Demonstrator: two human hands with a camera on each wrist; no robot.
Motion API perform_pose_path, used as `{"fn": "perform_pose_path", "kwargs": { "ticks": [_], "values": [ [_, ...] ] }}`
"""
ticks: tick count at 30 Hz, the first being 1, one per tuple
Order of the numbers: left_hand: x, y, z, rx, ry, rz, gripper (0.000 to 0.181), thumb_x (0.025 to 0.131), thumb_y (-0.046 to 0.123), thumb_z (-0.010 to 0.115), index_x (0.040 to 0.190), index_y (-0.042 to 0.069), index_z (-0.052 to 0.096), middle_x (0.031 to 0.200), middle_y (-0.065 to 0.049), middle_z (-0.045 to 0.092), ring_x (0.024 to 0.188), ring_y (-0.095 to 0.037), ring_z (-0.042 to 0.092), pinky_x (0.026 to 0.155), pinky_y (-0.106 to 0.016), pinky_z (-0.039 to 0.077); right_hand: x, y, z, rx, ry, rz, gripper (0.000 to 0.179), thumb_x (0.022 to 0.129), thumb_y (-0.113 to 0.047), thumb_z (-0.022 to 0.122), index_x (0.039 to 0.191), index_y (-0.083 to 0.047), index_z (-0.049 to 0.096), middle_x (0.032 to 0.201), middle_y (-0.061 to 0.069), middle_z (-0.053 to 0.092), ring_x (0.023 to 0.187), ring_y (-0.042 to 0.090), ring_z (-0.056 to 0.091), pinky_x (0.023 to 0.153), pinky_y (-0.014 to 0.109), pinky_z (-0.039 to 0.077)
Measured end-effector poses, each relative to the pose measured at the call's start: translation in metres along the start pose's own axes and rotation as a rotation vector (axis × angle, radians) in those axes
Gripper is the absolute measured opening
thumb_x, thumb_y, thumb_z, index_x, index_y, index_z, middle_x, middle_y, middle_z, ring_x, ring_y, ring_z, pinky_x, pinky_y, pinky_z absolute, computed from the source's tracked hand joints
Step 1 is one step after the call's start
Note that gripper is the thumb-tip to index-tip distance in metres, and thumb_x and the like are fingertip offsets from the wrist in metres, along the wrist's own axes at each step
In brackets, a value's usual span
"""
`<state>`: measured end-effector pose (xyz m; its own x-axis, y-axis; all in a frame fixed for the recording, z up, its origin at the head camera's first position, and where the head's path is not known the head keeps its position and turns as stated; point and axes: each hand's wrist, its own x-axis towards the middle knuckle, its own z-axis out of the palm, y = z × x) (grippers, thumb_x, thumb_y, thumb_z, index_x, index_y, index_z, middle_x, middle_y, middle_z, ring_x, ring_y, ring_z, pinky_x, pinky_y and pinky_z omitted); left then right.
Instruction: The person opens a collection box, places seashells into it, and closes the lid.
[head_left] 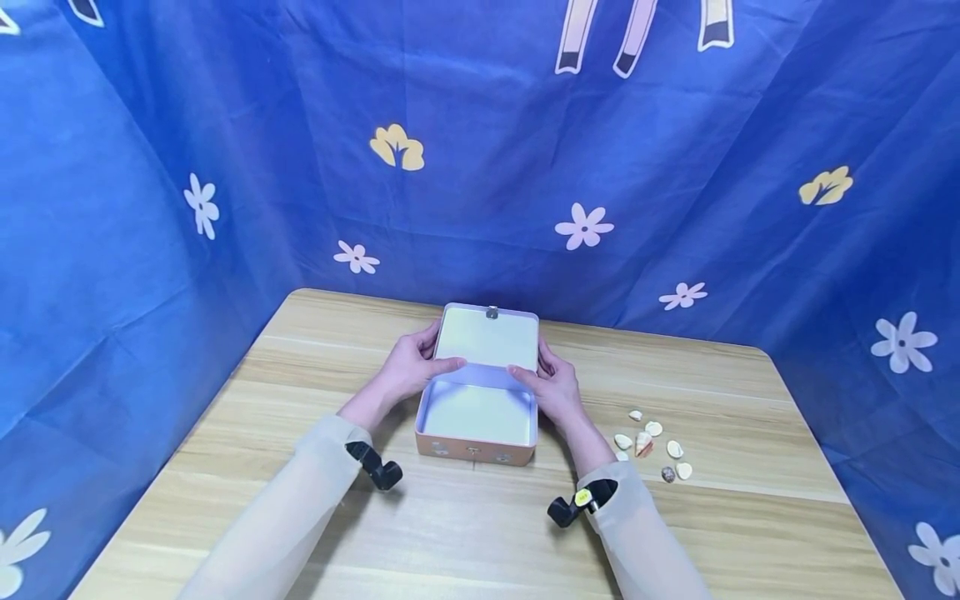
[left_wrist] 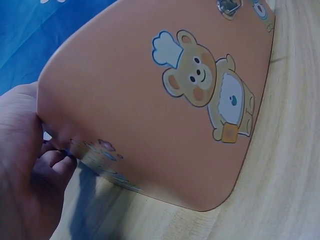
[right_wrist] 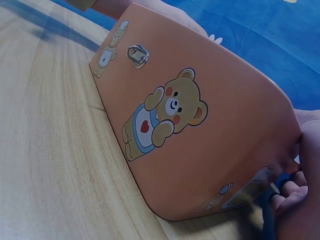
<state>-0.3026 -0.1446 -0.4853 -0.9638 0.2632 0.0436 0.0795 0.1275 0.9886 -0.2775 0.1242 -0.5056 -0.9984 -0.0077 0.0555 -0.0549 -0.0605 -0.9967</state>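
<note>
A small salmon-pink hinged tin box lies open in the head view, its pale inside bare and its lid tipped back toward the curtain. My left hand grips the left side near the hinge, thumb over the rim and fingers outside. On the opposite side my right hand holds it the same way, thumb reaching inward. Cartoon bears decorate the front wall in the left wrist view. A metal catch shows on the front in the right wrist view. Some fingers are hidden behind the box.
Several small seashells lie scattered on the wooden table, right of my right hand. A blue patterned curtain hangs close behind the table's back edge and along both sides. Each wrist carries a small black camera.
</note>
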Motion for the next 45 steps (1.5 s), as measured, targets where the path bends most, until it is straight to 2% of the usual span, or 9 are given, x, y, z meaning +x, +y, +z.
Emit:
{"fn": "perform_pose_path", "kwargs": {
  "ticks": [8,13,20,28,32,36,40,42,45],
  "values": [
    [0.0,0.0,0.001,0.025,0.007,-0.004,0.095,0.09,0.01,0.086,0.164,-0.003,0.027,0.166,-0.019,0.034,0.147,-0.033,0.045,0.113,-0.037,0.043,0.0,0.002,0.0,0.012,-0.001,0.021,0.09,0.089,-0.001,0.084,0.161,0.007,0.031,0.167,0.02,0.032,0.152,0.028,0.036,0.117,0.027,0.038],
    [0.0,0.0,0.001,0.013,0.009,-0.009,0.096,0.09,0.008,0.086,0.164,-0.004,0.026,0.166,-0.02,0.035,0.146,-0.033,0.045,0.112,-0.035,0.044,-0.001,0.001,0.0,0.005,0.003,0.03,0.091,0.088,-0.004,0.086,0.162,0.003,0.033,0.167,0.018,0.033,0.152,0.027,0.037,0.115,0.025,0.038],
    [-0.001,0.001,0.001,0.013,0.013,-0.017,0.097,0.09,0.009,0.086,0.164,-0.004,0.025,0.166,-0.021,0.034,0.146,-0.033,0.045,0.112,-0.036,0.044,-0.001,-0.001,0.0,0.0,0.008,0.03,0.092,0.088,-0.003,0.086,0.161,0.004,0.032,0.167,0.019,0.033,0.152,0.028,0.037,0.116,0.025,0.038],
    [-0.001,0.002,0.001,0.032,0.007,0.015,0.093,0.09,0.007,0.086,0.163,-0.006,0.029,0.165,-0.022,0.036,0.147,-0.035,0.045,0.114,-0.039,0.043,-0.002,-0.003,0.001,-0.006,0.008,0.025,0.088,0.089,0.0,0.084,0.161,0.005,0.033,0.165,0.021,0.036,0.151,0.029,0.038,0.116,0.028,0.039],
    [-0.001,0.006,0.0,0.088,0.013,0.049,0.094,0.09,0.007,0.086,0.162,-0.01,0.027,0.164,-0.028,0.033,0.149,-0.04,0.04,0.118,-0.044,0.038,-0.002,-0.006,0.001,-0.042,0.012,0.012,0.088,0.088,-0.001,0.085,0.16,0.006,0.035,0.165,0.022,0.036,0.152,0.029,0.036,0.119,0.032,0.036],
    [-0.007,0.019,0.002,0.141,0.014,0.033,0.095,0.091,0.006,0.084,0.161,-0.011,0.022,0.165,-0.031,0.028,0.149,-0.044,0.038,0.12,-0.05,0.036,-0.003,-0.011,-0.001,-0.079,0.016,-0.003,0.09,0.087,-0.002,0.086,0.159,0.009,0.033,0.166,0.023,0.033,0.153,0.032,0.033,0.122,0.036,0.031],
    [-0.013,0.026,0.002,0.216,0.018,0.035,0.099,0.092,0.019,0.086,0.164,-0.006,0.023,0.168,-0.025,0.028,0.149,-0.04,0.039,0.12,-0.048,0.036,-0.01,-0.019,-0.006,-0.105,0.027,0.003,0.093,0.087,-0.006,0.088,0.161,0.007,0.033,0.167,0.021,0.032,0.154,0.032,0.033,0.123,0.037,0.031],
    [-0.015,0.023,0.001,0.263,0.028,0.047,0.103,0.091,0.03,0.087,0.166,-0.001,0.024,0.17,-0.018,0.027,0.151,-0.035,0.037,0.122,-0.044,0.034,-0.013,-0.022,-0.01,-0.121,0.024,0.0,0.094,0.087,-0.009,0.089,0.161,0.005,0.033,0.167,0.02,0.032,0.154,0.032,0.033,0.123,0.038,0.032],
    [-0.023,0.028,-0.001,0.335,0.03,0.054,0.105,0.091,0.04,0.086,0.167,0.003,0.024,0.173,-0.012,0.023,0.154,-0.031,0.032,0.123,-0.042,0.031,-0.02,-0.028,-0.017,-0.135,0.013,-0.041,0.093,0.087,-0.011,0.089,0.161,0.004,0.036,0.166,0.021,0.035,0.152,0.032,0.037,0.122,0.042,0.034]
  ]
}}
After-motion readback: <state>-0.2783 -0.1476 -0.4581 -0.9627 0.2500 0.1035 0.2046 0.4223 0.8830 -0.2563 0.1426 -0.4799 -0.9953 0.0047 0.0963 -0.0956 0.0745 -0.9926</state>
